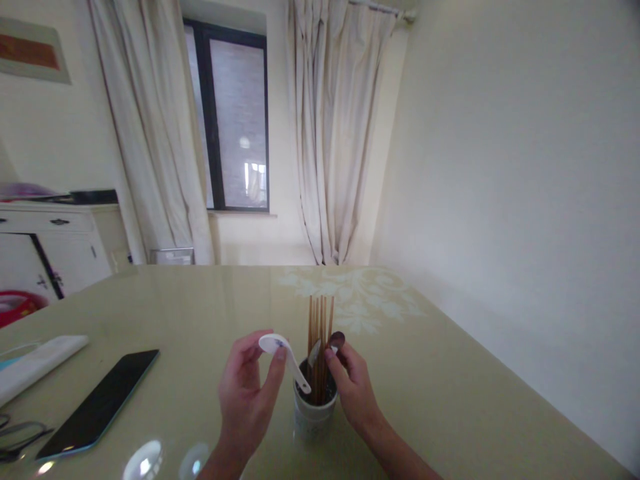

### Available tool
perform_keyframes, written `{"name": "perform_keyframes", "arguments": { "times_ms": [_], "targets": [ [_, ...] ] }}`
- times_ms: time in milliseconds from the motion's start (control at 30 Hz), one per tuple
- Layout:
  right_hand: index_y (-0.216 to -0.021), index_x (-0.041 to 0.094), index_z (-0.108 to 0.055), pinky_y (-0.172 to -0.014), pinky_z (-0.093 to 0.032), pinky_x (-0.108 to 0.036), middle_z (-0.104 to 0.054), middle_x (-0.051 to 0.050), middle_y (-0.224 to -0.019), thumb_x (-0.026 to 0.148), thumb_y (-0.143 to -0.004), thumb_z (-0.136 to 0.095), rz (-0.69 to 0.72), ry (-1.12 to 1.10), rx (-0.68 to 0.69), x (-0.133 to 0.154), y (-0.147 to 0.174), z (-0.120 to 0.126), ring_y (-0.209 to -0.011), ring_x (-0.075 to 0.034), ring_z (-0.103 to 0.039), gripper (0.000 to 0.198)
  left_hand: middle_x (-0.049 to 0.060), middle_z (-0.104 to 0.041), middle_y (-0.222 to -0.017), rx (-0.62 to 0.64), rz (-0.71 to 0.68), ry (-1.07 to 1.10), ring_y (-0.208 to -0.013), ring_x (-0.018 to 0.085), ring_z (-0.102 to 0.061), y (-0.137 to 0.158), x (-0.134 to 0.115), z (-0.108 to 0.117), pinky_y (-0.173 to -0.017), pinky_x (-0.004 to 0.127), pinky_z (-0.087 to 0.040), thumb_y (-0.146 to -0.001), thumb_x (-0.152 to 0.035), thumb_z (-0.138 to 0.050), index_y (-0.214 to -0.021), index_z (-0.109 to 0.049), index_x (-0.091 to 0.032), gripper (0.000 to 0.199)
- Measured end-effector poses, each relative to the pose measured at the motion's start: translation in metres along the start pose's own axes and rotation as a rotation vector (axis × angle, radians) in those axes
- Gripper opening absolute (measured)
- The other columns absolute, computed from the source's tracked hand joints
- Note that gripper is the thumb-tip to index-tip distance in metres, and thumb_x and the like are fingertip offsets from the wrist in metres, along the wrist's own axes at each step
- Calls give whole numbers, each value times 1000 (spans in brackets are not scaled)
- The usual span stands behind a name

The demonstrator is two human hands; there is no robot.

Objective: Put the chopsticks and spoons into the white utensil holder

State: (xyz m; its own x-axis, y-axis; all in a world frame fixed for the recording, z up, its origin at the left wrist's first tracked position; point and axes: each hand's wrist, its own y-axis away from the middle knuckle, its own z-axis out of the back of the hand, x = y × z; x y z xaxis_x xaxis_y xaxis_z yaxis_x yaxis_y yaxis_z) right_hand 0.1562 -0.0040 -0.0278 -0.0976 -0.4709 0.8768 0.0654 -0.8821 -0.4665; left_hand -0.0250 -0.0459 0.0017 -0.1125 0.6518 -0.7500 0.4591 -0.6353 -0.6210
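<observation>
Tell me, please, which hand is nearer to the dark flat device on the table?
Left. The left hand holds the white spoon, to the right of the device; the right hand is farther, right of the cup, holding the dark spoon.

No text, label, brand, number or sign can be read anywhere, for the blue mark [279, 343] on the white spoon [295, 367] is too small to make out as lettering, and the cup [315, 417] and the dark-screened phone [103, 403] show nothing legible either.
</observation>
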Motion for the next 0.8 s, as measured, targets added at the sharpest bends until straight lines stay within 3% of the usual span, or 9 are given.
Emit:
{"name": "perform_keyframes", "arguments": {
  "times_ms": [133, 300, 567, 700, 800],
  "targets": [
    [-89, 19, -70, -69, -47, -29, -64, -3, -79, 58, -101, -61, -3, -7, 4, 1, 1, -1, -75, -20, -57, 43, 8, -78, -109, 118, 4, -65, -97, 21, -78, 9, 12, -1, -90, 32, -65, -92, -37, -78, -122, -67, -23, 35],
    [-87, 19, -70, -67, -48, -29, -63, -2, -77, 60, -99, -62, 0, -20, 4, 6, 0, -1, -72, -20, -56, 43, 5, -79, -101, 300, -182, -227, -94, 20, -76, 6, 13, -4, -86, 30, -62, -96, -27, -71, -108, -75, -25, 13],
    [-92, 19, -72, -71, -50, -30, -70, -5, -83, 56, -101, -61, 19, -20, 22, 4, -1, -2, -77, -22, -62, 40, 4, -82, -95, 496, -446, -298, -86, 21, -73, 8, 10, -1, -82, 35, -56, -94, -15, -70, -118, -77, -31, 29],
    [-91, 19, -71, -70, -50, -29, -68, -4, -81, 57, -102, -60, 19, -22, 30, 3, 0, -2, -76, -21, -62, 41, 5, -84, -100, 654, -484, -409, -87, 23, -74, 11, 15, 4, -83, 38, -52, -96, -18, -69, -122, -77, -34, 32],
    [-90, 19, -71, -70, -49, -29, -68, -4, -81, 57, -102, -59, 20, -4, 26, 3, 1, -2, -75, -21, -61, 42, 4, -85, -105, 675, -555, -479, -85, 21, -74, 9, 15, 6, -81, 37, -50, -97, -16, -69, -126, -75, -33, 35]
  ]
}}
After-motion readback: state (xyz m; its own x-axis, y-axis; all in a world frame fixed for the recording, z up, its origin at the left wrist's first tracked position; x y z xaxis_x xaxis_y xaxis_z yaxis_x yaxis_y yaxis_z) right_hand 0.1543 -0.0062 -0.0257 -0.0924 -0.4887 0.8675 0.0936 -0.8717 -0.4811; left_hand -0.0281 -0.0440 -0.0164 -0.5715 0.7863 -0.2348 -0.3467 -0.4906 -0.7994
